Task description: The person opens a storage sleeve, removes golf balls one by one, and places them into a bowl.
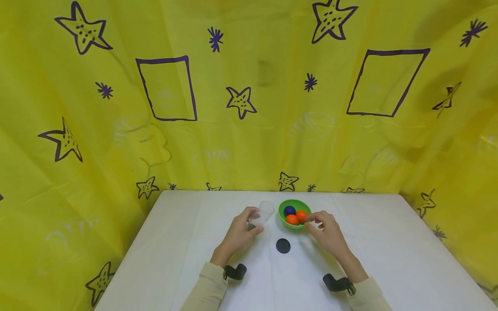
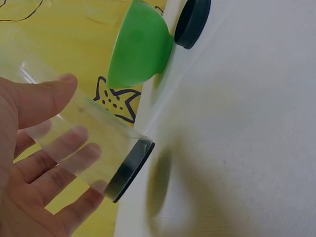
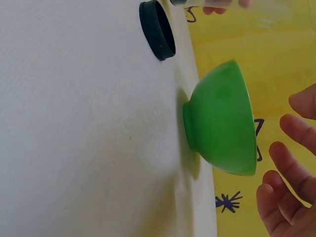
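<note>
In the head view my left hand (image 1: 238,231) grips a clear plastic tube (image 1: 266,208) with a black cap on its lower end. The tube is raised off the table and leans, its upper end towards a green bowl (image 1: 281,217). In the bowl lie a dark blue ball (image 1: 289,211) and two orange balls (image 1: 292,220). My right hand (image 1: 328,233) hovers at the bowl's right rim, fingers loosely bent and nothing visible in them. The right wrist view shows these fingers (image 3: 289,160) apart from the bowl. A round black lid (image 1: 283,245) lies in front of the bowl.
A white-covered table (image 1: 186,259) carries everything. Behind it and at both sides hangs a yellow curtain (image 1: 241,142) with dark stars and squares; it meets the table's back edge, close behind the bowl. Each wrist wears a black camera mount.
</note>
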Demonstrator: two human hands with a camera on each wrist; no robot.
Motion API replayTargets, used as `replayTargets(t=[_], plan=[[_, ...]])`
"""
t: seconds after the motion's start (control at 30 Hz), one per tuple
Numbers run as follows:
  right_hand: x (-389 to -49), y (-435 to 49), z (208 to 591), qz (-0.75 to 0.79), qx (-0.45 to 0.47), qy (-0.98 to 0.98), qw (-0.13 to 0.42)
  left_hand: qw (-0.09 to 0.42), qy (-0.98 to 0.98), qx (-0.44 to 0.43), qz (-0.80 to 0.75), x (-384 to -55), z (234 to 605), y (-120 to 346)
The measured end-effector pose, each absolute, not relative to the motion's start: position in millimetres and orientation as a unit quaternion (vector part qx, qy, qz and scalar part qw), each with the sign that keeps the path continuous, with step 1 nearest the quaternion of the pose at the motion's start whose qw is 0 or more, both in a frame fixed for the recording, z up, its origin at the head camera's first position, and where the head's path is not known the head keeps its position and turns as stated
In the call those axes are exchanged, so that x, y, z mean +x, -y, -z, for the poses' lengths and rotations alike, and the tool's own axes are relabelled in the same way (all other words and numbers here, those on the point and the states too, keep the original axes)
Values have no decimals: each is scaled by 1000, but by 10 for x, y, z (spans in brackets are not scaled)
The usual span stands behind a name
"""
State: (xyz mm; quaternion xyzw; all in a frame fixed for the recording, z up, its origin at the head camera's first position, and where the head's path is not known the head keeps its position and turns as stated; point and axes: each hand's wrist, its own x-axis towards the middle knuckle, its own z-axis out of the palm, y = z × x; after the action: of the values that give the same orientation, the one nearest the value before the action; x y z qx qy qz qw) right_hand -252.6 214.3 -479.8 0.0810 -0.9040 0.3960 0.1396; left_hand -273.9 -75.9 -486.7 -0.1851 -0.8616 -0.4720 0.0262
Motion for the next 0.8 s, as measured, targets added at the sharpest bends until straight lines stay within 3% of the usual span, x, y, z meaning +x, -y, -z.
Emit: replayTargets(t=[0.43,0.8], plan=[[-2507,-2193,4864,-399,84,906,114,40,854,-122,504,-2785,5010,822],[-2545,-2297,4828,-379,93,912,125,-16,862,-102,496,-2868,5022,898]])
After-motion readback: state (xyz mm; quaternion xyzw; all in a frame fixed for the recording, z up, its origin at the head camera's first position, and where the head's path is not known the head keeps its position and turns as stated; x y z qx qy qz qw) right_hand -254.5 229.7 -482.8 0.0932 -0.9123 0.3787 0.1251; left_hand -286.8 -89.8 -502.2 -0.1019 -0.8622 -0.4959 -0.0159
